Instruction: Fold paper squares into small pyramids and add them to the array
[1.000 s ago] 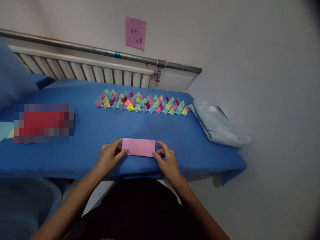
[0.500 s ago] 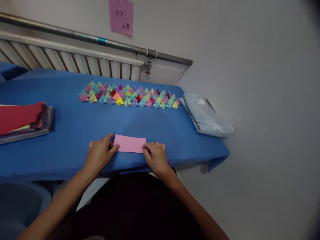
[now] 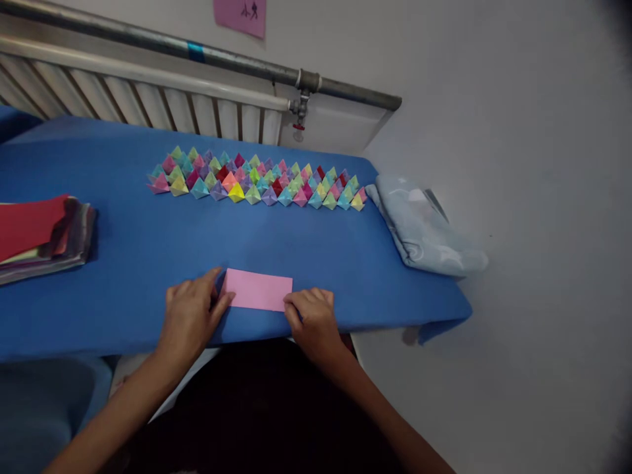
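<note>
A pink sheet of paper, folded into a long rectangle, lies near the front edge of the blue-covered table. My left hand holds its left end, thumb on the lower left corner and forefinger by the upper left one. At the lower right corner, my right hand grips the paper between thumb and curled fingers. Behind the sheet stand several rows of small folded paper pieces in many colours.
To the left lies a stack of coloured paper with red on top. A folded light-blue cloth rests at the table's right end against the wall. A radiator and a metal pipe run along the back. A blue tablecloth covers the table.
The view has tilted slightly down and come a little closer. Both hands stay at the two ends of the pink paper, with little visible movement.
</note>
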The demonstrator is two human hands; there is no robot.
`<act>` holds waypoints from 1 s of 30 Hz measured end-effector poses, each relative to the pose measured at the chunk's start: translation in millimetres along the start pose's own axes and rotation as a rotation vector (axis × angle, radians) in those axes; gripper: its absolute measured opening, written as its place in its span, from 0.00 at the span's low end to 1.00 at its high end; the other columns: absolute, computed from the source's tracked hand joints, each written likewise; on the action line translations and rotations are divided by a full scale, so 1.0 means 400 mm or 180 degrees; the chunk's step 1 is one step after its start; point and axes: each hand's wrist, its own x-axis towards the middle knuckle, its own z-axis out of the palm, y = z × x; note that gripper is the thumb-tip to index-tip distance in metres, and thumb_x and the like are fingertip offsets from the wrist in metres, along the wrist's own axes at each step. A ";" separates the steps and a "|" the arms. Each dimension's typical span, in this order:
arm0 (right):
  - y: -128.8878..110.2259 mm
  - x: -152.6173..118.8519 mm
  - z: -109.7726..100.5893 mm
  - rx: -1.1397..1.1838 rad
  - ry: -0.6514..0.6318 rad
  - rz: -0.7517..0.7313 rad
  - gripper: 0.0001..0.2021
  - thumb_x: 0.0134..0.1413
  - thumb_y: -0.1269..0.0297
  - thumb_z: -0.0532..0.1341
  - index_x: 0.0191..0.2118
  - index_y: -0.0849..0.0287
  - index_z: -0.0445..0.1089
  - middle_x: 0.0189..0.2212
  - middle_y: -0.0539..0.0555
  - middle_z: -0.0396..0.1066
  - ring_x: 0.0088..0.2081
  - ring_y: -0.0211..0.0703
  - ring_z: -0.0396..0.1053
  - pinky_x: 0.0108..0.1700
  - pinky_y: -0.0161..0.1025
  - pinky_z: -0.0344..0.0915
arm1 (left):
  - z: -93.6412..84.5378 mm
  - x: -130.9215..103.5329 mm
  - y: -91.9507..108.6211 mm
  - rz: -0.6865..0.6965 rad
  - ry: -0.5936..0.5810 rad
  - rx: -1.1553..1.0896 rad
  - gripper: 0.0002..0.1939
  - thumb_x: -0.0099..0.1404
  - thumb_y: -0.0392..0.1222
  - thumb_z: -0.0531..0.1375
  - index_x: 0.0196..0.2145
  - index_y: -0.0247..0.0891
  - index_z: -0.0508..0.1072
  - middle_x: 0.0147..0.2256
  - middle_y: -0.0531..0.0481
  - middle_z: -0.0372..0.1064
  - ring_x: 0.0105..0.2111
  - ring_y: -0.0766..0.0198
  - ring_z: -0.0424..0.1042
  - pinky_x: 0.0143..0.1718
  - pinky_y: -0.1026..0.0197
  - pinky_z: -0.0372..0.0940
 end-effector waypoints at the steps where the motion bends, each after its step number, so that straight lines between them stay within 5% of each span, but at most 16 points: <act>1: -0.001 -0.001 -0.001 -0.0025 -0.0005 -0.0022 0.07 0.59 0.73 0.58 0.32 0.58 0.72 0.29 0.51 0.75 0.33 0.41 0.64 0.41 0.42 0.49 | 0.003 -0.006 0.005 0.0122 0.0228 0.0162 0.20 0.68 0.47 0.55 0.54 0.37 0.70 0.35 0.43 0.74 0.36 0.52 0.70 0.41 0.51 0.59; 4: -0.001 -0.003 -0.003 -0.0085 -0.0035 -0.0084 0.08 0.60 0.71 0.57 0.32 0.58 0.72 0.28 0.51 0.74 0.33 0.41 0.63 0.41 0.42 0.49 | 0.013 -0.019 0.030 0.0936 0.0560 0.0234 0.16 0.69 0.37 0.53 0.51 0.42 0.73 0.43 0.41 0.72 0.41 0.53 0.69 0.42 0.52 0.60; 8: 0.002 -0.001 -0.003 -0.0122 -0.0072 -0.0139 0.08 0.61 0.69 0.57 0.32 0.57 0.72 0.28 0.52 0.74 0.33 0.43 0.63 0.41 0.43 0.50 | 0.026 -0.035 0.067 0.2051 0.0099 -0.0014 0.21 0.67 0.28 0.50 0.53 0.41 0.72 0.47 0.41 0.72 0.46 0.54 0.68 0.45 0.52 0.62; 13: 0.007 0.000 0.008 -0.0160 -0.0021 -0.0158 0.07 0.61 0.69 0.58 0.34 0.56 0.73 0.29 0.52 0.74 0.34 0.44 0.64 0.41 0.44 0.49 | 0.019 -0.062 0.062 0.1911 -0.0146 0.0253 0.27 0.62 0.24 0.49 0.56 0.40 0.70 0.51 0.40 0.71 0.49 0.51 0.67 0.47 0.49 0.63; 22: 0.006 -0.021 0.016 -0.0310 0.0229 -0.0225 0.06 0.61 0.69 0.59 0.37 0.55 0.74 0.34 0.53 0.74 0.39 0.45 0.64 0.44 0.44 0.52 | -0.029 -0.113 -0.030 0.1504 0.0255 0.0703 0.26 0.59 0.21 0.48 0.52 0.33 0.73 0.49 0.39 0.74 0.46 0.50 0.71 0.45 0.49 0.60; 30: 0.024 -0.048 0.005 -0.0240 0.0151 -0.0514 0.11 0.62 0.62 0.58 0.48 0.55 0.73 0.51 0.57 0.70 0.51 0.52 0.61 0.51 0.49 0.54 | -0.019 -0.097 0.016 0.1241 0.0346 0.0235 0.16 0.67 0.32 0.52 0.48 0.34 0.74 0.48 0.39 0.74 0.47 0.49 0.70 0.48 0.47 0.61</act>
